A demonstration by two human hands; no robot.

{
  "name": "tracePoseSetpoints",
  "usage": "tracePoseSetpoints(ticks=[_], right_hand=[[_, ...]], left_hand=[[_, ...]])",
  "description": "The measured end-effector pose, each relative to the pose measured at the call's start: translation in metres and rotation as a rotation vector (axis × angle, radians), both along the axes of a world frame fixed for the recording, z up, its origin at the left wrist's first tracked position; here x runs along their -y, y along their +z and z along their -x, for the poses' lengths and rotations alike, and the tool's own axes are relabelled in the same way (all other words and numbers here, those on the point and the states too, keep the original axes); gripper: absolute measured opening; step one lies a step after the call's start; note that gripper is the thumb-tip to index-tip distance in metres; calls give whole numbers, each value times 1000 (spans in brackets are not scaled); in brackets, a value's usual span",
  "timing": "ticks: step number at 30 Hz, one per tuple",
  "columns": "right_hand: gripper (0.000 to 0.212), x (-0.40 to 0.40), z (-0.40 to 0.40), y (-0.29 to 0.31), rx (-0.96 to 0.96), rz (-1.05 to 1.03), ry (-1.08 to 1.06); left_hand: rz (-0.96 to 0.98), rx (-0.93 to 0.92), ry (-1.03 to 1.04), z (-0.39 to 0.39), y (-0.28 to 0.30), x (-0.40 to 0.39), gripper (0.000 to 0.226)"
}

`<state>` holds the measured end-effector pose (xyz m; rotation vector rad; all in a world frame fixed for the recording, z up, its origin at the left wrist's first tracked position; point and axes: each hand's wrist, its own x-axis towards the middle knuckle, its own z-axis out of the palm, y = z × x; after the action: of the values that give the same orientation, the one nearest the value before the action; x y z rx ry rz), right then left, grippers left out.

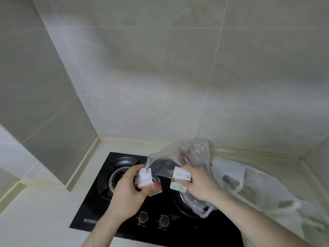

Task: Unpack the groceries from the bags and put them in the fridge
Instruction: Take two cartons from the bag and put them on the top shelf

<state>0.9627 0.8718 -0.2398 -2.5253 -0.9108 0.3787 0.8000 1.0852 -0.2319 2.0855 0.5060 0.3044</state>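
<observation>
A clear plastic bag stands over the right burner of a black gas hob, with something red showing inside it. My left hand grips a small white bottle with a red-and-white label at the bag's left side. My right hand holds a white carton with green print at the bag's mouth. A second, whitish plastic bag lies on the counter to the right, with green and pale things dimly visible through it.
The hob has two knobs at its front edge and a left burner partly behind my left hand. Tiled walls close in the corner behind and to the left. Pale counter stretches left of the hob.
</observation>
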Motion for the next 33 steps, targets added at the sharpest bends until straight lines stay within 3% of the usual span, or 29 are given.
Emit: tracePoseSetpoints(ticks=[9,21,33], right_hand=[[27,116,71,22,-191,-242,-372],[21,295,202,79,-70,-484,-906],[35,473,420,111,97,-461,-1398]], left_hand=[[-6,48,-243,-14,12,57,64],[-53,80,-871,-58,57,249,64],[11,145,-1319,58,87,502,61]])
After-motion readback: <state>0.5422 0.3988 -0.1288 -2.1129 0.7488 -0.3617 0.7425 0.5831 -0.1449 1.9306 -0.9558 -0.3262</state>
